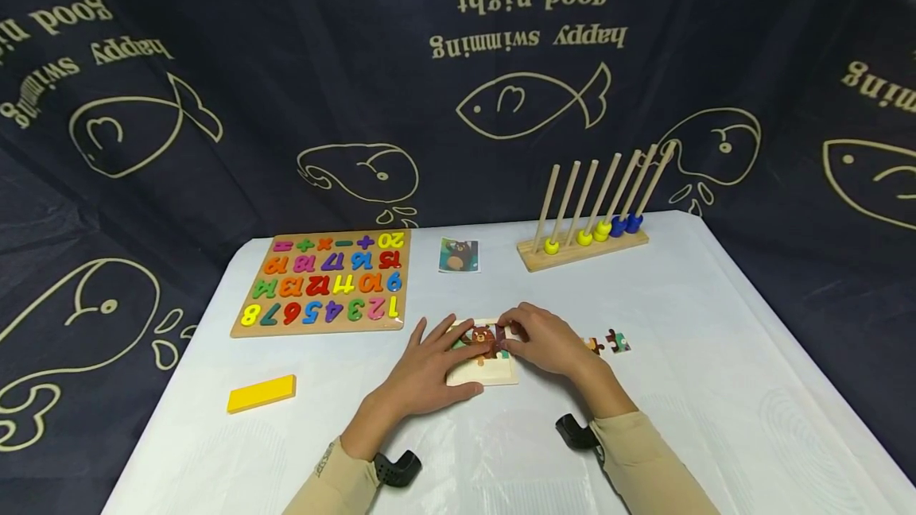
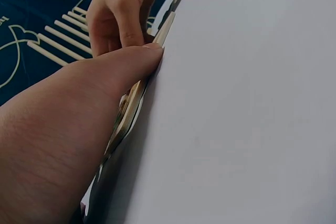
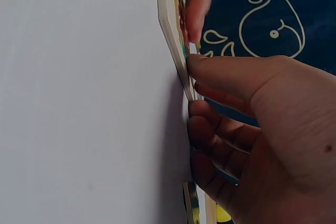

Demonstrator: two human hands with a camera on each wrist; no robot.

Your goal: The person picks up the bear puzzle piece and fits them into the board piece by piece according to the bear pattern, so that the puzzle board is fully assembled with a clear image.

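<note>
A shallow wooden puzzle tray point(image 1: 494, 374) lies on the white table, with a brown bear picture point(image 1: 483, 334) partly put together in its far part. My left hand point(image 1: 432, 372) rests across the tray's left side, fingers spread and straight, its thumb along the near edge. At the far right corner, my right hand point(image 1: 554, 344) pinches a dark puzzle piece point(image 1: 500, 334) between thumb and curled forefinger. The right wrist view shows that thumb point(image 3: 226, 72) against the tray's edge. Fingers hide parts of the picture. Loose puzzle pieces point(image 1: 618, 342) lie just right of the right hand.
Behind the tray lies a small bear picture card point(image 1: 459, 256). A number board point(image 1: 322, 284) stands at the far left, and a yellow block point(image 1: 261, 393) lies nearer. The peg stand point(image 1: 587, 249) with yellow and blue beads is at the back right. A dark printed cloth hangs behind the table.
</note>
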